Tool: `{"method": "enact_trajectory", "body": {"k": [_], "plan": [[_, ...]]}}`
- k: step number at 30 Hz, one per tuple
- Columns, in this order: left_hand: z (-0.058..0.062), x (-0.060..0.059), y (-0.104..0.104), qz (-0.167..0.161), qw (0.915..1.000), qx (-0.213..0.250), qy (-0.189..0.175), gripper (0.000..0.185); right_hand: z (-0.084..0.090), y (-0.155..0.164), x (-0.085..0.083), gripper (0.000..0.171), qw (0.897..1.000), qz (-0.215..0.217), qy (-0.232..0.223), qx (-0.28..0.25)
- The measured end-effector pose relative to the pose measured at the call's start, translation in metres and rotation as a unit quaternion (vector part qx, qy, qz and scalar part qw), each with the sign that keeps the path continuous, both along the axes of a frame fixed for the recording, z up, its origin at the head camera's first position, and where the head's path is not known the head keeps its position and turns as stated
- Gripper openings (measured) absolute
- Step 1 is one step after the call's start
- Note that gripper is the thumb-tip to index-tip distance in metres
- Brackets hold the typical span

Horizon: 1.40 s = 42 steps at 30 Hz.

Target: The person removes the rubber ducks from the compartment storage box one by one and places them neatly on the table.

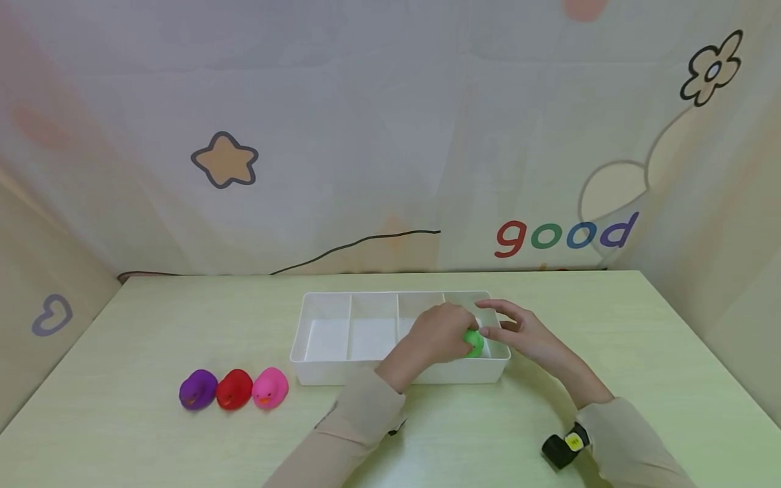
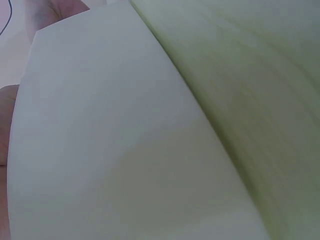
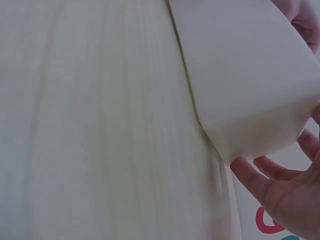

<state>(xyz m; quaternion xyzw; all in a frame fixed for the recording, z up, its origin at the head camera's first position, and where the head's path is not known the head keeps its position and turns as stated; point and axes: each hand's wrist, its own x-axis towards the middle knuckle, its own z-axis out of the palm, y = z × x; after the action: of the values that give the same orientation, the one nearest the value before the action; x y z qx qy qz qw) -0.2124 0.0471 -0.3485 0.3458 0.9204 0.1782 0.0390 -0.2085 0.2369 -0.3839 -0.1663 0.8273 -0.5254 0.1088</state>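
A white tray (image 1: pixel 342 373) with several compartments stands mid-table. My left hand (image 1: pixel 454 335) reaches over its front wall and grips a green toy duck (image 1: pixel 474 343) in the rightmost compartment. Most of the duck is hidden by the fingers. My right hand (image 1: pixel 506 325) lies at the tray's right end with its fingers nearly straight, touching the rim and holding nothing. In the right wrist view those fingers (image 3: pixel 270 185) spread beside the tray's corner (image 3: pixel 245 75). The left wrist view shows only the tray's white wall (image 2: pixel 125 150) and the table (image 2: pixel 260 75).
A purple duck (image 1: pixel 198 390), a red duck (image 1: pixel 234 389) and a pink duck (image 1: pixel 270 387) sit in a row on the pale green table (image 1: pixel 152 325), left of the tray. Patterned curtains close off the back and sides. A black wrist camera (image 1: pixel 563 447) is strapped to my right forearm.
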Motion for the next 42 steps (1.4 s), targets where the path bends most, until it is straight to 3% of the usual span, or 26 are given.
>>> {"method": "enact_trajectory", "body": {"k": [8,16,27,42], "plan": [[0.007,0.002,-0.010,0.004,0.9991,0.042,0.006,0.025,0.000,-0.001,0.000,0.050,1.000,0.000,0.000,0.004],[0.016,0.006,-0.019,-0.001,0.9973,0.069,0.028,0.026,0.001,0.000,0.001,0.049,1.000,0.001,0.004,0.005],[0.019,0.005,-0.024,-0.002,0.9939,0.110,0.011,0.028,0.001,0.001,0.001,0.046,1.000,0.013,-0.009,-0.009],[0.045,0.018,-0.055,-0.004,0.9863,0.165,-0.006,0.029,0.008,0.003,0.005,0.052,0.999,0.012,-0.012,0.029]]}}
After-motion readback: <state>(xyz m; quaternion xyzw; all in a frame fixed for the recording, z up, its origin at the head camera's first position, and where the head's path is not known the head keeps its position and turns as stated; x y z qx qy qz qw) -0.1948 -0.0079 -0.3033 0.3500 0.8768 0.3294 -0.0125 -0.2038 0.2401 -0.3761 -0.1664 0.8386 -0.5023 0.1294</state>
